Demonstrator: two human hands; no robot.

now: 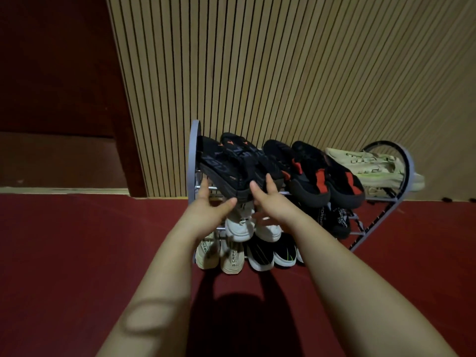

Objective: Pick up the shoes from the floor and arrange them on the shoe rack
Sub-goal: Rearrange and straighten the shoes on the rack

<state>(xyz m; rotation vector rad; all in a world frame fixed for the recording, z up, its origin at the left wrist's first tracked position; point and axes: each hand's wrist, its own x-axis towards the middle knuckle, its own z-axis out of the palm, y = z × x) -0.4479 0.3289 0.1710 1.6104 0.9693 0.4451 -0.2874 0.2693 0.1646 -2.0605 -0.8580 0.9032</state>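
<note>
A grey metal shoe rack (193, 140) stands against the slatted wall. On its top shelf at the left lies a pair of black sandals with orange marks (231, 163). My left hand (213, 204) touches the heel of the left sandal, fingers spread under it. At the right sandal's heel my right hand (268, 199) reaches up, thumb and fingers raised against the sole. Black-and-red shoes (322, 176) and pale green sneakers (368, 166) fill the rest of the top shelf. White sneakers (239, 228), beige sneakers (219, 256) and black sneakers (273, 253) sit on the lower shelves.
The floor (77, 253) is dark red carpet. A dark red wall panel and step (59, 155) stand at the left. More black shoes (337, 220) sit on the middle shelf at the right. My arms cast a shadow on the carpet in front of the rack.
</note>
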